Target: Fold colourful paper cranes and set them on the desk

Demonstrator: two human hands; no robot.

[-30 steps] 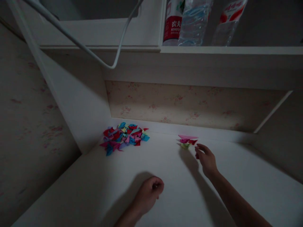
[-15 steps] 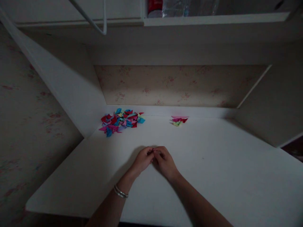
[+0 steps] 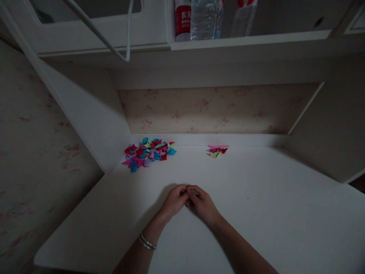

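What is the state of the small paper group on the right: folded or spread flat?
Folded. The small paper group shows pointed tips and angled, overlapping faces rather than flat sheets.

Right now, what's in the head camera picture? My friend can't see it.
A person's left hand and right hand meet at the fingers above a white table. Farther back lie a big pile of colorful folded paper, left, and a small pile, right.
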